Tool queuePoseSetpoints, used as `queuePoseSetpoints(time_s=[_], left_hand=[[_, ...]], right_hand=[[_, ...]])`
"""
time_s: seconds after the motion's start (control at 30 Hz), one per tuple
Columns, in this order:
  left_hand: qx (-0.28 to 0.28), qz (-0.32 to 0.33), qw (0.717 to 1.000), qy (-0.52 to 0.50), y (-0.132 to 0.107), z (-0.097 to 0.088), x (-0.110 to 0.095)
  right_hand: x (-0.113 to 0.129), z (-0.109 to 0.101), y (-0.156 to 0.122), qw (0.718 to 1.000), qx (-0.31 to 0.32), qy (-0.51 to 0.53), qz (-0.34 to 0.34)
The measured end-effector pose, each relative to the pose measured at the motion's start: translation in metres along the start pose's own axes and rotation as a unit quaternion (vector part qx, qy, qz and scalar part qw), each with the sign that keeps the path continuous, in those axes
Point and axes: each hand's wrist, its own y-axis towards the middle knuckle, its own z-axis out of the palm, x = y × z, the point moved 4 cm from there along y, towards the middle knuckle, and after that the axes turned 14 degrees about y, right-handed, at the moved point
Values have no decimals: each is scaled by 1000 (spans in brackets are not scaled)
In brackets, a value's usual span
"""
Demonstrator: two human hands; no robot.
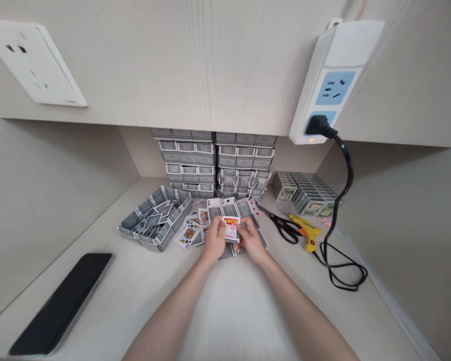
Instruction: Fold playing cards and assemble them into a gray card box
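Note:
Between my two hands, a small white playing card with red and yellow print (231,228) is held level, possibly with more cards under it. My left hand (214,241) pinches its left edge, thumb on top. My right hand (252,241) grips the right edge, with its fingers curled underneath. Below and behind them lies a flat piece of joined grey-backed cards (215,212), partly hidden by the hands. Loose face cards (188,233) spread to the left, and an ace (213,202) lies just behind.
A card-built tray (164,243) containing folded cards stands left. Stacked card boxes (190,158) rise behind. Rightward are scissors (285,228), a yellow glue gun (308,233), a looping black cord (349,170), a power strip (332,82) and packed card decks (308,190). A black slab (62,303) lies front left.

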Motion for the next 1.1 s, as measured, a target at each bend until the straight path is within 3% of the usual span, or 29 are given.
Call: queuePoseSetpoints(time_s=[0.4,0.83,1.1], left_hand=[[-11,-8,999,-29,-1,-5,-8],[23,-1,998,-61,-3,-1,-11],[-4,29,999,-32,-4,-7,-15]], right_hand=[[0,6,-4,1000,0,10,9],[3,5,-4,998,26,49,24],[2,4,-5,995,40,83,45]])
